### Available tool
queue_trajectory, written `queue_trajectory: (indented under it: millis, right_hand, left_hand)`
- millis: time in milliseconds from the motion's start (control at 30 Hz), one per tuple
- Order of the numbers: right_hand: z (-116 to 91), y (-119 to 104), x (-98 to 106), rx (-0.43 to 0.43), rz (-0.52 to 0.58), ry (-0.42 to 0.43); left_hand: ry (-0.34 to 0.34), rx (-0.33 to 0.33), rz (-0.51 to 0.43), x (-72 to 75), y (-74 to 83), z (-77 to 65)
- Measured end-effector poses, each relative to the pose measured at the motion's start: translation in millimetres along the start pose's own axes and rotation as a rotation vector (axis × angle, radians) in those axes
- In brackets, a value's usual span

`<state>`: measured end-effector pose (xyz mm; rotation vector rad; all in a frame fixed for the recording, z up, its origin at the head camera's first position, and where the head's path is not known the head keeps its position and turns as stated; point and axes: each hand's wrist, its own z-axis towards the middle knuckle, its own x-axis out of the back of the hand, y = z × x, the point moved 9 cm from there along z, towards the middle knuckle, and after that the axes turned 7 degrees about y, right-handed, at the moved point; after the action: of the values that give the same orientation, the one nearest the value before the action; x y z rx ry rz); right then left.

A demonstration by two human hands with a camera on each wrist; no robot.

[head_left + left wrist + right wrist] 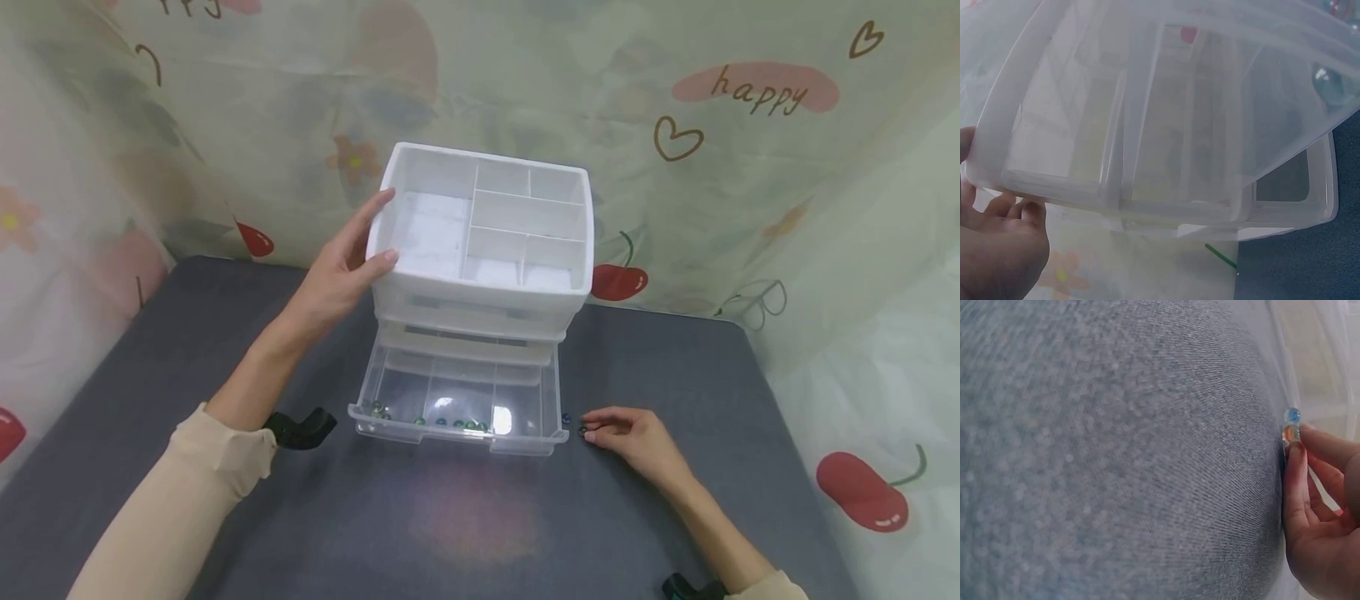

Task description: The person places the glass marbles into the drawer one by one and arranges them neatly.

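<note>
A white storage box [483, 287] with a divided top tray stands at the middle of the table. Its clear lower drawer [461, 392] is pulled out, with several glass marbles [470, 424] along the drawer's front. My left hand [337, 262] grips the box's left side, thumb near the top rim; the left wrist view shows its fingertips [1034, 212] at the box edge. To the right of the drawer, my right hand [633, 437] pinches an orange-streaked marble [1290, 434] down at the table. A blue marble [566, 418] lies beside it, close to the drawer.
Under everything is a dark grey cloth-covered table [480, 533]. A printed curtain [510, 75] hangs behind the box and along both sides. Black wrist mounts [302, 429] sit on both forearms.
</note>
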<state>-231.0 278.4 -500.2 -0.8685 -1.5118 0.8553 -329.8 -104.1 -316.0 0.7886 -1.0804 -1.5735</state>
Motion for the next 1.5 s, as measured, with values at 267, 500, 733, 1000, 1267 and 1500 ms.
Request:
queue_trajectory:
  millis: [267,500,733,1000,1267,1500]
  right_hand:
    - [0.9,-0.9,0.9,0.048,-0.139,0.051]
    - [2.5,-7.0,2.0,0.167,-0.288,0.102]
    - [0.8,-9.4,3.7,0.229,-0.299,0.120]
    - [2.3,-2.0,3.6,0.156,-0.133,0.069]
    - [3.0,-3.9,1.4,0.084,0.019,0.035]
    - [4.5,-15.1,-1.8,0.097,0.008,0.009]
  left_hand:
    - [-0.007,-0.007,0.000,-0.3,0.3,-0.9]
    - [-0.003,-0.004,0.011,-0.6,0.7,-0.7]
    - [-0.001,-0.004,0.007,-0.6,0.9,-0.1]
    - [-0.003,-0.016,-0.010,-0.2,0.8,-0.2]
    - [-0.005,-0.023,0.003,-0.2,1.1,0.4]
    - [-0.003,-0.021,0.004,0.1,1.0,0.1]
